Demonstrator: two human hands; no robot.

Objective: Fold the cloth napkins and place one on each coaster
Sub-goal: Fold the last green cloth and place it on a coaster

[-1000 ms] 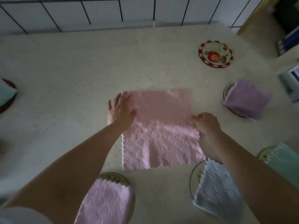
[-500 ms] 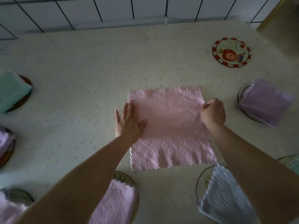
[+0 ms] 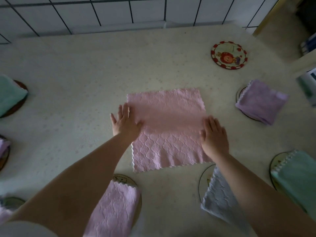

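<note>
A pink napkin [image 3: 168, 127] lies spread flat in the middle of the table. My left hand [image 3: 125, 122] rests flat on its left edge with straight fingers. Flat on its right edge lies my right hand [image 3: 214, 135], fingers straight. One round coaster [image 3: 228, 55] with a red rim and a cartoon picture sits bare at the far right. Folded napkins lie on the other coasters: purple [image 3: 261, 104] on the right, green [image 3: 297, 178] at the near right, grey [image 3: 222, 195] under my right forearm, pink [image 3: 114, 209] under my left forearm.
A green folded napkin [image 3: 10, 94] sits on a dark coaster at the left edge. More coasters with napkins [image 3: 3, 151] show at the lower left. A tiled wall [image 3: 119, 12] rises behind the table. Boxes [image 3: 307, 82] stand past the right edge.
My right hand has let go of the napkin's right edge and now lies flat on it, lower down. My left hand stays flat on the left edge.
</note>
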